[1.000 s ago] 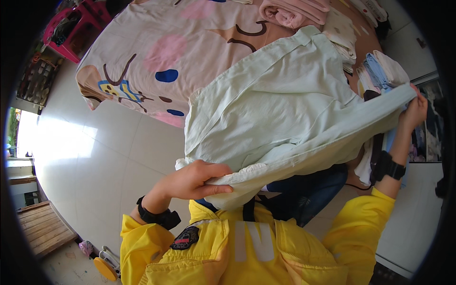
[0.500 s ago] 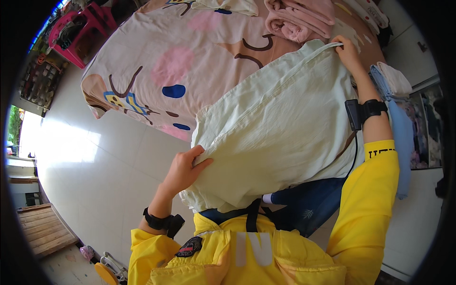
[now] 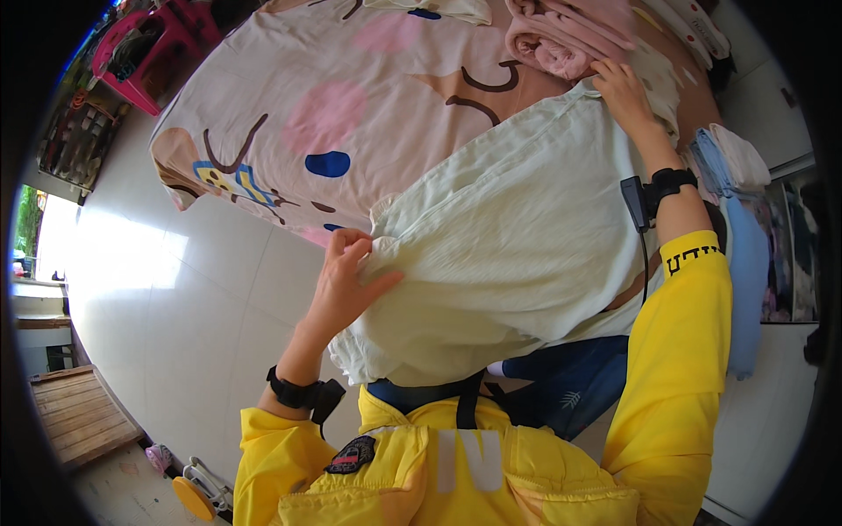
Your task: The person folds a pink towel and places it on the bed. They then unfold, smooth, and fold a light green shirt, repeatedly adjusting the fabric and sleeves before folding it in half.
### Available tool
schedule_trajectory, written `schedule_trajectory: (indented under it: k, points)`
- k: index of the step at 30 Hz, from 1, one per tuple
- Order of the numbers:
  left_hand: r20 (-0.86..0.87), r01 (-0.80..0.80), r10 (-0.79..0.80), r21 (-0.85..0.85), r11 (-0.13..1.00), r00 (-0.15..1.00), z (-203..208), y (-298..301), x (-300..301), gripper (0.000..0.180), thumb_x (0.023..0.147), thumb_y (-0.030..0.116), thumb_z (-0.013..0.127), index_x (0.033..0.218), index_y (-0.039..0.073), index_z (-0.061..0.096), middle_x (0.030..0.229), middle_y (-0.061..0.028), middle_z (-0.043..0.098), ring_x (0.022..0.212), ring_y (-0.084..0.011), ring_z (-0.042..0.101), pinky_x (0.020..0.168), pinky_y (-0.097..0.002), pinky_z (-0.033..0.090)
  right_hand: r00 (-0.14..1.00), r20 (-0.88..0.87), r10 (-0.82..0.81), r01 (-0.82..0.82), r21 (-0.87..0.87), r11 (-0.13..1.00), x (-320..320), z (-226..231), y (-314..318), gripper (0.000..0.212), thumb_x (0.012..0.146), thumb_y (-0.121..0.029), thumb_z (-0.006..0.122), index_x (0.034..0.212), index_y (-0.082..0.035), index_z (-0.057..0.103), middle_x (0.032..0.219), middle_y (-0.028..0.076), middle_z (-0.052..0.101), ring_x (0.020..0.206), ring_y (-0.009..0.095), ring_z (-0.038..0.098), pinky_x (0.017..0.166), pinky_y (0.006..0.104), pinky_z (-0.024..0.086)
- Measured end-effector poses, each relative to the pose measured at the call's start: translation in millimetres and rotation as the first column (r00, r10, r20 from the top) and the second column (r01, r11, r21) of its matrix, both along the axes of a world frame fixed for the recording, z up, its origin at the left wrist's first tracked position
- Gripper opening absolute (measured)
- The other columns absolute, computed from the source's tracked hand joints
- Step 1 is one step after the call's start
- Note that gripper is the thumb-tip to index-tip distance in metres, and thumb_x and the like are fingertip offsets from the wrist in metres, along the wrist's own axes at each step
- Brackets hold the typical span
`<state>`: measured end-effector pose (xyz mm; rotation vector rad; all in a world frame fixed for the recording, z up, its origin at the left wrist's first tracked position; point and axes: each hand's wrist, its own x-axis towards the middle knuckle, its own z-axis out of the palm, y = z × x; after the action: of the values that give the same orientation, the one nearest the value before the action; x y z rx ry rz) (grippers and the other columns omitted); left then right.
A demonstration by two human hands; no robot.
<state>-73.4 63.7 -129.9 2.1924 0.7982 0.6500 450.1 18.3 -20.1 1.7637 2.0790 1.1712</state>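
A large pale green cloth (image 3: 509,237), perhaps a garment, stretches from the bed's near side across to my lap, with a seam along its far edge. At its left edge my left hand (image 3: 342,280) has curled fingers on the rim, the thumb lying apart over the fabric; it looks closed on the edge. My right hand (image 3: 624,101) grips the far right corner with bent fingers, close to a folded pink fleece (image 3: 557,44). Part of the cloth's layer shows beyond my right wrist. What lies under my right fingertips is hidden.
The bed wears a pink cartoon-print sheet (image 3: 377,167). Right of me are folded blue and white clothes (image 3: 737,158) and a hanging light blue cloth (image 3: 745,280). A pink plastic chair (image 3: 132,53) stands far left, and a wooden box (image 3: 83,416) sits low on the left.
My right hand has moved left and slightly nearer the pink fleece with the cloth's corner, uncovering a layer behind it. My left hand has risen a little, its thumb moving away from the fingers.
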Motion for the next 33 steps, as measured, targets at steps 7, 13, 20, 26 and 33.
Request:
schedule_trajectory:
  k: [7,13,20,26,33]
  points:
    - [0.131,0.007,-0.004,-0.016,1.0,0.991,-11.2,-0.6,27.1,0.034,0.071,0.019,0.084,0.096,0.003,0.067,0.124,-0.0192,0.044,0.113,-0.0359,0.05,0.097,-0.0449,0.045,0.973,-0.117,-0.2,0.175,-0.196,0.965,1.3,-12.0,6.2,0.016,0.079,-0.005,0.056,0.089,-0.005,0.068,0.105,0.007,0.059,0.104,0.025,0.056,0.09,0.0366,0.048]
    - [0.198,0.108,-0.099,-0.031,0.994,0.975,-15.2,16.8,31.6,0.029,0.072,0.016,0.082,0.093,0.001,0.068,0.109,-0.0146,0.049,0.101,-0.0296,0.052,0.088,-0.038,0.046,0.979,-0.125,-0.159,0.138,-0.162,0.977,-10.0,6.6,-10.1,0.016,0.079,-0.005,0.056,0.09,-0.005,0.068,0.094,0.005,0.061,0.101,0.023,0.056,0.091,0.0361,0.045]
    - [0.188,0.212,-0.203,-0.026,0.977,0.961,2.8,23.7,24.4,0.022,0.076,0.012,0.08,0.089,-0.002,0.069,0.093,-0.0079,0.051,0.083,-0.0209,0.053,0.071,-0.0305,0.045,0.99,-0.142,-0.024,0.039,0.108,0.993,-7.0,89.9,-91.0,0.012,0.082,-0.006,0.055,0.088,-0.004,0.065,0.095,0.005,0.061,0.101,0.023,0.058,0.095,0.0371,0.043]
    - [0.262,0.189,-0.19,0.029,0.982,0.946,31.9,13.6,13.5,0.02,0.076,0.011,0.08,0.089,-0.001,0.071,0.09,-0.0063,0.05,0.078,-0.0174,0.053,0.067,-0.0285,0.044,0.959,-0.282,-0.036,0.074,0.124,0.99,-20.0,150.8,-172.4,0.019,0.085,0.003,0.051,0.1,0.002,0.061,0.109,0.011,0.062,0.104,0.03,0.06,0.095,0.0403,0.045]
    - [0.247,0.126,-0.182,0.224,0.966,0.952,76.3,-3.2,2.2,0.017,0.081,0.009,0.075,0.091,-0.003,0.068,0.091,-0.0075,0.051,0.074,-0.018,0.052,0.065,-0.029,0.044,0.853,-0.518,-0.071,0.121,0.063,0.991,-50.8,198.7,-238.7,0.019,0.085,0.012,0.047,0.102,0.006,0.054,0.101,0.012,0.055,0.095,0.028,0.06,0.087,0.0273,0.046]
